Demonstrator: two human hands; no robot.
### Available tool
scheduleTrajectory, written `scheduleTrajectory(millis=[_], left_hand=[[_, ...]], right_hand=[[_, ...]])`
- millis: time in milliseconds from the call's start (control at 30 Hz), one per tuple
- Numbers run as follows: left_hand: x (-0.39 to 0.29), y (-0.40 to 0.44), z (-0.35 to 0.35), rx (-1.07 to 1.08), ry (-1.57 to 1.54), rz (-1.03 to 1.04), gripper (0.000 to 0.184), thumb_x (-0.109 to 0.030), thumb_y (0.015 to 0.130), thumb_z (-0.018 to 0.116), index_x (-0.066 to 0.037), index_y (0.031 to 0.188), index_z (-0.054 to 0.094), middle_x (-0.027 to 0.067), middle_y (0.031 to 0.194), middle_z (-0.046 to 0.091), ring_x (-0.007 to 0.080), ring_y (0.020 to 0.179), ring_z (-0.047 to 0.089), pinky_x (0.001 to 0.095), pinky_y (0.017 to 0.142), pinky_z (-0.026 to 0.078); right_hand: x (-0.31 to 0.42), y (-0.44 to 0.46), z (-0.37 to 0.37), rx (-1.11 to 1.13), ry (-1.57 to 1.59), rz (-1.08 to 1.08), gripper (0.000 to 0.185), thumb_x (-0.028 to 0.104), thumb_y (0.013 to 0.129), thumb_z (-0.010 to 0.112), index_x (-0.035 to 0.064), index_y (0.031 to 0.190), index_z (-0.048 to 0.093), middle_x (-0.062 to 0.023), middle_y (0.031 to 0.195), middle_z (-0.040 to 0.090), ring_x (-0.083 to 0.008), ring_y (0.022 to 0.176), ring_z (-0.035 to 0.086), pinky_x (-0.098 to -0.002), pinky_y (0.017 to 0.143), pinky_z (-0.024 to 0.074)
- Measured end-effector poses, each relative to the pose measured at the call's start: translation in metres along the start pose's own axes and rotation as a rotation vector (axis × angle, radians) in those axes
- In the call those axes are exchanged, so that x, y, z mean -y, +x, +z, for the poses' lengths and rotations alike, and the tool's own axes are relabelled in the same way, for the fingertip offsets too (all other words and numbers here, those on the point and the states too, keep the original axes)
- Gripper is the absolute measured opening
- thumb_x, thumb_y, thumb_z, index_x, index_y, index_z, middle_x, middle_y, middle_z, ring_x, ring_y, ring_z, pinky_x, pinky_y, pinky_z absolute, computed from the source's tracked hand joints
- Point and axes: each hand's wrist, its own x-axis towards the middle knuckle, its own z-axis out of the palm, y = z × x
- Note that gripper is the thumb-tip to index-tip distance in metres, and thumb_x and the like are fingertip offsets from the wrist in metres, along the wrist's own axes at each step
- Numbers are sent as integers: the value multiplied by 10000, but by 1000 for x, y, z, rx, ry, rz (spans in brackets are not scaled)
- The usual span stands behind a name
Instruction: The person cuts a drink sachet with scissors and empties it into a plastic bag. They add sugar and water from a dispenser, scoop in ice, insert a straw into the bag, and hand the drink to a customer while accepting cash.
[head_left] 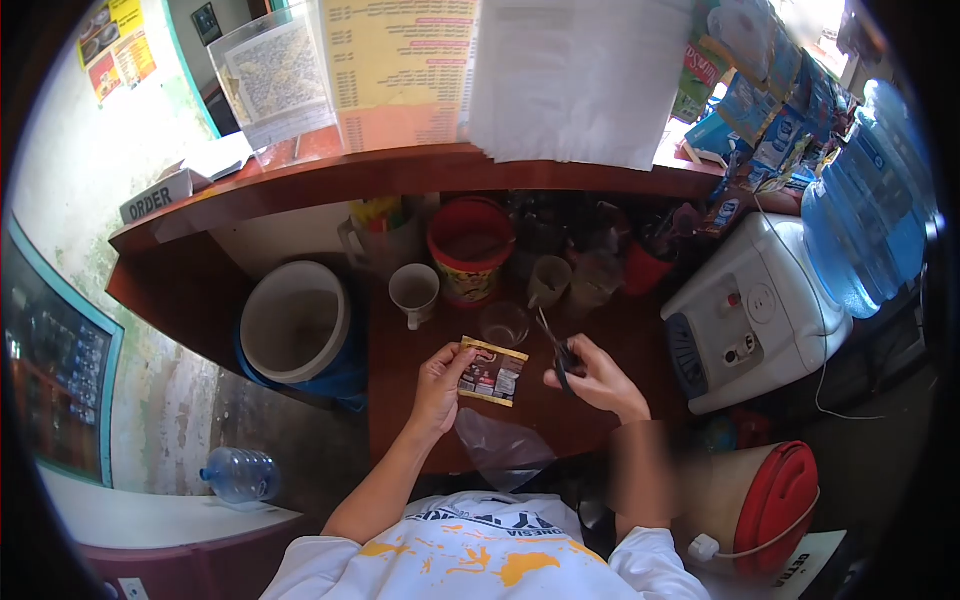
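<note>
Sachet, small, rectangular, brown with gold edges (493,372), held in the air over the reddish-brown wooden surface (395,425), printed face up toward the head camera. Left hand (440,385): fingers pinching the sachet at its left side, thumb on top, rest of the packet sticking out toward the right. Right hand (598,380): fingers wrapped round the dark handles of metal-bladed scissors (558,355), blades pointing up and away from the body. Blades near the sachet's far right corner but apart from it; blade gap too small to tell. Handling, my judgement: the left grip is well placed, since it sits at the end away from the scissors; 1 thin edge strip is all the blades should meet, with no left fingertip in line. Packet probably bends easily, so best held taut and level, contents shaken off the edge to be trimmed. A slow single snip should beat 2 or 3 ragged ones. Clear round bowl (505,324) sits just beyond, near the blades; elbow room there looks tight, so steer the tips clear of it and of the white handled mug (414,290) farther left. Crumpled transparent plastic bag (503,446) lies nearer the body, below the sachet; loose film could snag, so better work above it.
</note>
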Motion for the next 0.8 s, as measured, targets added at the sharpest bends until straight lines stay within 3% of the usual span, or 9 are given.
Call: scheduleTrajectory(millis=[67, 167, 267, 367, 400, 500, 633, 800], left_hand=[[3, -6, -7, -44, -8, 2, 80, -139, 910, 596, -63, 911, 622, 13, 835, 660, 61, 743, 620, 215, 685, 497], [6, -10, -13, -74, 7, -3, 92, -144, 903, 610, -58, 883, 638, 2, 820, 655, 47, 728, 605, 205, 675, 479], [13, -14, -21, -65, 44, 21, 90, -145, 898, 618, -58, 889, 641, 1, 822, 654, 46, 731, 605, 208, 673, 480], [17, -16, -23, -50, 47, 61, 88, -137, 890, 629, -50, 903, 642, 5, 832, 656, 50, 745, 608, 212, 682, 483], [16, -17, -22, -41, 49, 61, 86, -130, 886, 633, -47, 907, 642, 6, 835, 657, 53, 750, 609, 212, 686, 483], [14, -22, -14, 4, 109, 80, 60, -103, 879, 631, -58, 918, 638, 14, 846, 661, 69, 786, 618, 224, 714, 485], [18, -22, -16, 23, 218, 127, 94, -96, 867, 642, -74, 958, 632, 23, 882, 663, 89, 826, 625, 249, 738, 492], [36, -22, -33, -19, -35, -84, 73, -109, 887, 624, -80, 952, 611, 5, 896, 651, 73, 822, 606, 226, 740, 477]], right_hand=[[-12, -15, -5, 98, -128, 9, 558, 428, 682, 811, -43, 847, 562, -90, 830, 498, -145, 755, 533, -293, 665, 471], [-17, -24, -5, 323, -223, 99, 501, 341, 714, 806, -33, 931, 552, -63, 818, 485, -127, 766, 492, -263, 675, 458], [-9, -26, -2, 362, -345, 129, 430, 292, 734, 796, -26, 914, 569, -56, 827, 526, -116, 767, 513, -254, 691, 459], [-16, -20, 13, 242, -19, 94, 313, 220, 775, 765, -13, 889, 590, -43, 842, 573, -96, 791, 547, -245, 710, 461], [-13, -18, 24, 115, 124, 123, 188, 107, 803, 714, -9, 903, 605, -27, 849, 598, -81, 824, 571, -229, 718, 460], [-30, -6, 51, -71, 338, 25, 180, 40, 786, 690, -40, 930, 617, -22, 872, 590, -81, 828, 568, -211, 724, 454], [-15, -5, 62, -99, 132, -64, 156, -10, 769, 661, -69, 913, 642, -33, 927, 570, -79, 803, 554, -218, 706, 458], [-24, -6, 63, -97, 146, -63, 198, 48, 756, 686, -66, 903, 620, -44, 902, 549, -80, 795, 542, -228, 656, 458]])
